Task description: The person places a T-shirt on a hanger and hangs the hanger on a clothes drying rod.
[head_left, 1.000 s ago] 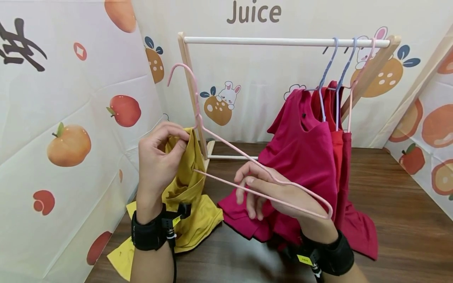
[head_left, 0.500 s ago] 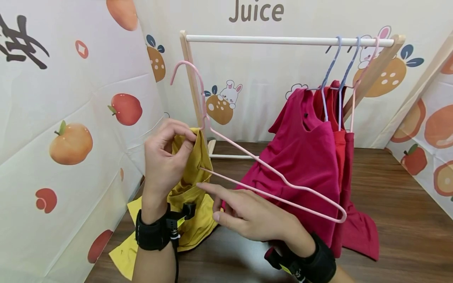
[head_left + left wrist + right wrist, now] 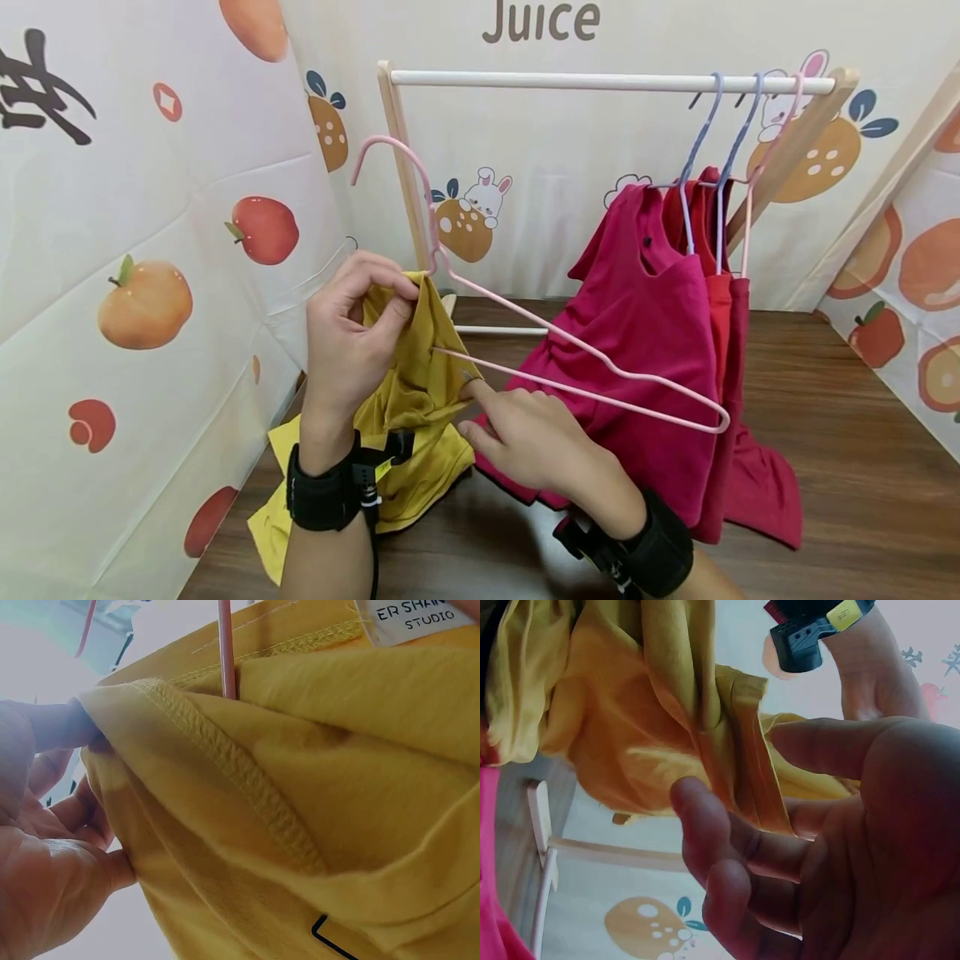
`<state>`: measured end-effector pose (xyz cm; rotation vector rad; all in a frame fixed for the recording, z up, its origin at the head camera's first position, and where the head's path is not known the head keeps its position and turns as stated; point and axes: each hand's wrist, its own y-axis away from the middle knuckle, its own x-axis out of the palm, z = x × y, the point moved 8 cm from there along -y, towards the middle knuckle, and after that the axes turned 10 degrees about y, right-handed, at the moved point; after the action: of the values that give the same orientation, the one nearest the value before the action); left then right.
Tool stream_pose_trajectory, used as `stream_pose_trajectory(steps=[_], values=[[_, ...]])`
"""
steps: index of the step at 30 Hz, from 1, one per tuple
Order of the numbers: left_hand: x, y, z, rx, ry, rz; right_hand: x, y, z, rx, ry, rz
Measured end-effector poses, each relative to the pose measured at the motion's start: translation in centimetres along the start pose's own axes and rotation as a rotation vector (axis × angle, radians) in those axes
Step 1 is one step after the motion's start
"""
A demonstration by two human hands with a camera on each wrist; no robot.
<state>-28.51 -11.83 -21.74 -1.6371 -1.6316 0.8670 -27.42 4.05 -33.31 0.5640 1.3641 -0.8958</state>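
My left hand (image 3: 356, 321) pinches the top edge of a yellow shirt (image 3: 408, 392), close to the neck of a pink hanger (image 3: 555, 327). One end of that hanger runs inside the shirt; its other end sticks out to the right. My right hand (image 3: 525, 433) has its index finger hooked over the shirt's opening edge and draws the cloth to the right. In the left wrist view, the right fingers (image 3: 64, 724) go behind the edge, and a white label (image 3: 416, 619) shows inside. The right wrist view has the cloth edge (image 3: 761, 772) between thumb and fingers.
Behind stands a rack with a white rail (image 3: 555, 81) and wooden side posts. Magenta and red shirts (image 3: 637, 333) hang at its right end on blue and pink hangers. The brown table (image 3: 847, 467) lies below, with fruit-printed cloth walls around.
My right hand has come from beneath the hanger's outer end to the yellow shirt and has pulled its edge rightward. My left hand keeps its pinch, shifted slightly right.
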Motion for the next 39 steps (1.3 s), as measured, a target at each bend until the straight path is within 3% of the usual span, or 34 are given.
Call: stream_pose_trajectory(steps=[7, 18, 30, 36, 39], values=[[-0.4, -0.1, -0.1, 0.013, -0.002, -0.022, 1.1, -0.4, -1.3, 0.059, -0.031, 0.074], [-1.6, -0.2, -0.3, 0.039, 0.015, -0.095, 0.8, -0.2, -3.4, 0.169, -0.065, 0.136], [-3.8, -0.3, -0.6, 0.086, 0.02, -0.268, -1.3, 0.5, -6.8, 0.25, -0.041, 0.077], [-4.8, -0.1, -0.4, 0.057, 0.012, -0.345, -3.0, 1.1, -8.0, 0.272, -0.078, 0.029], [-5.2, -0.1, -0.1, 0.035, -0.005, -0.376, -4.2, 1.5, -8.2, 0.259, -0.084, -0.036]])
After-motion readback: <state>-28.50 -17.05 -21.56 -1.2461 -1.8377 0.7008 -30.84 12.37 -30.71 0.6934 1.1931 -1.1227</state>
